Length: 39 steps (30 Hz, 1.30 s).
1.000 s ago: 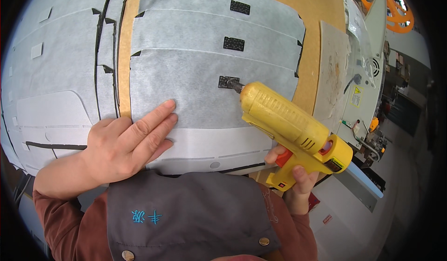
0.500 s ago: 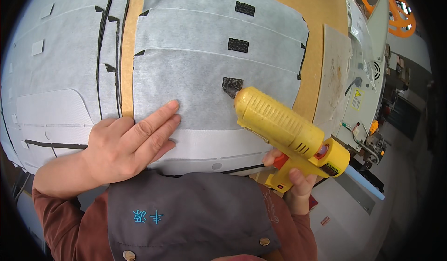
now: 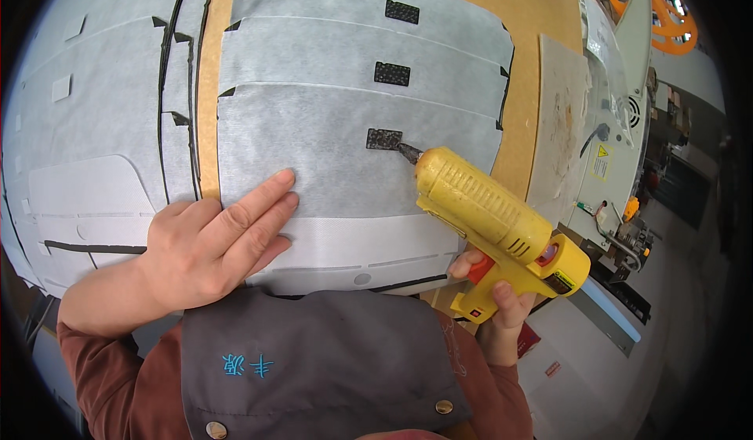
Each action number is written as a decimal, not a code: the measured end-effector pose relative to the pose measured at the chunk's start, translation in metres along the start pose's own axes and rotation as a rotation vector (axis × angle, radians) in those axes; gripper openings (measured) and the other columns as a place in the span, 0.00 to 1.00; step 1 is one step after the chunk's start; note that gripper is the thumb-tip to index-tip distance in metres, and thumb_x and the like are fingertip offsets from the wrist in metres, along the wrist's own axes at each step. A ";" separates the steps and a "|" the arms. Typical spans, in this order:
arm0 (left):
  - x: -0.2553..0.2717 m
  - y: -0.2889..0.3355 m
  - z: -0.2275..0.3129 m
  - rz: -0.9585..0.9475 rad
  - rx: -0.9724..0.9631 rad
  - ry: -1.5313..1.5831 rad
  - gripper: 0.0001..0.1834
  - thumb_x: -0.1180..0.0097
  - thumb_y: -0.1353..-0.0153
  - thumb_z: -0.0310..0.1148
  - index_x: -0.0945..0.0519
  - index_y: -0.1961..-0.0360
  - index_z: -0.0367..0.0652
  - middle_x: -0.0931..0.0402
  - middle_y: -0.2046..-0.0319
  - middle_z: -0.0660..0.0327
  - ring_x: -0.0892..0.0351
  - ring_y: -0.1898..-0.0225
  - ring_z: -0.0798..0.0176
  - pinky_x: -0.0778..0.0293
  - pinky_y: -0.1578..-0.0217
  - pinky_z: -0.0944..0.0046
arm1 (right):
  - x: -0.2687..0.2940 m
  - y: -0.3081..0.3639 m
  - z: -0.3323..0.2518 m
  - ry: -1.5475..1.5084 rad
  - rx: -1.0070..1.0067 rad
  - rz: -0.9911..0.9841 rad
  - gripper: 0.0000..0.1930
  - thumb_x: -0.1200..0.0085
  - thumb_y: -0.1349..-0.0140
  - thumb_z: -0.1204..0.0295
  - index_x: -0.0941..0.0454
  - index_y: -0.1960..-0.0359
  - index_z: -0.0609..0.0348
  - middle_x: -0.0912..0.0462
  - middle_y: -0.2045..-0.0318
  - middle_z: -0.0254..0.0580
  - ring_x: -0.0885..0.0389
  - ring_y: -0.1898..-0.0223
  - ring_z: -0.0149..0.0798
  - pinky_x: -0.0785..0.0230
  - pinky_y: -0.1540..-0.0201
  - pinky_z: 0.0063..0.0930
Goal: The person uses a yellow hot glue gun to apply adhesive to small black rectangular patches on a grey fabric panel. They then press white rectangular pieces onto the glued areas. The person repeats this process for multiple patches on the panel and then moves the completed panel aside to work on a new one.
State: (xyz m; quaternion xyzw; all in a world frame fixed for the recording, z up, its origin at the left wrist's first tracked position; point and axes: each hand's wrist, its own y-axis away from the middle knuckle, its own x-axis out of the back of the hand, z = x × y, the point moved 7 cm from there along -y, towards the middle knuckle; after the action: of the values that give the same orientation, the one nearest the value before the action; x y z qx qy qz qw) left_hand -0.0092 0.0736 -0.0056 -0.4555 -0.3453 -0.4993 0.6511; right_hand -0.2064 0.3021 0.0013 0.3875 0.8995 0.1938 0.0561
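Starting at 9 o'clock, a stack of grey non-woven fabric panels (image 3: 94, 126) with black edging lies on the counter (image 3: 541, 16), apart from the work piece.

The left hand (image 3: 208, 240) rests flat, palm down, fingers stretched toward 1 o'clock, pressing the near edge of the top grey felt sheet (image 3: 314, 158). It holds nothing, it's just open and spread to pin the sheet. I'd keep it like that: flat pressure stops the layer creeping while the nozzle pushes on it, and the fingertips sit well clear of the hot end.

At the centre there's a column of three small black patches running toward 12 o'clock, one per overlapping sheet. The nearest black patch (image 3: 383, 138) is the one being worked. The dark nozzle tip touches its 4 o'clock corner, as far as I can tell.

The yellow hot glue gun (image 3: 490, 216) lies tilted, body running out toward 4 o'clock. The right hand (image 3: 494, 303) has its grip closed round the handle, a finger on the orange trigger. My take: squeeze gently, keep the tip low and slanted, and lay a small bead under the edge so nothing oozes onto the felt.

At 2 o'clock sits a pale machine housing (image 3: 620, 126) with an orange reel (image 3: 663, 12) beyond it.
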 end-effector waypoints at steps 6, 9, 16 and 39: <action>-0.001 0.000 -0.001 0.038 0.010 -0.029 0.21 0.32 0.49 0.39 0.15 0.55 0.41 0.18 0.47 0.57 0.36 0.82 0.74 0.40 0.84 0.75 | 0.003 0.000 0.001 -0.003 0.005 -0.032 0.35 0.42 0.41 0.60 0.37 0.41 0.77 0.19 0.64 0.58 0.17 0.64 0.47 0.23 0.59 0.40; -0.001 0.001 -0.001 0.060 0.016 -0.052 0.19 0.33 0.48 0.39 0.14 0.56 0.43 0.18 0.46 0.60 0.39 0.83 0.75 0.42 0.85 0.77 | 0.005 -0.003 0.004 -0.136 -0.013 -0.121 0.34 0.41 0.41 0.66 0.39 0.36 0.70 0.23 0.53 0.58 0.19 0.57 0.48 0.26 0.51 0.41; 0.000 0.000 -0.001 -0.012 0.001 0.001 0.24 0.30 0.50 0.37 0.17 0.52 0.37 0.19 0.47 0.51 0.31 0.81 0.71 0.36 0.84 0.72 | -0.002 -0.011 -0.002 0.008 0.011 -0.057 0.35 0.42 0.41 0.60 0.37 0.41 0.77 0.19 0.63 0.59 0.17 0.64 0.47 0.23 0.59 0.40; 0.002 -0.003 0.007 0.035 -0.001 -0.058 0.21 0.32 0.48 0.35 0.17 0.53 0.40 0.19 0.45 0.57 0.33 0.82 0.70 0.35 0.83 0.72 | 0.036 -0.028 0.008 -0.453 0.024 -0.092 0.28 0.46 0.37 0.57 0.31 0.46 0.71 0.19 0.65 0.55 0.16 0.65 0.49 0.21 0.60 0.37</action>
State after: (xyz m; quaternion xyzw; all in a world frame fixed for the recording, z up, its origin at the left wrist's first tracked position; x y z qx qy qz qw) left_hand -0.0116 0.0796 -0.0005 -0.4762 -0.3559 -0.4746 0.6491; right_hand -0.2479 0.3130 -0.0156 0.3805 0.8829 0.0882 0.2608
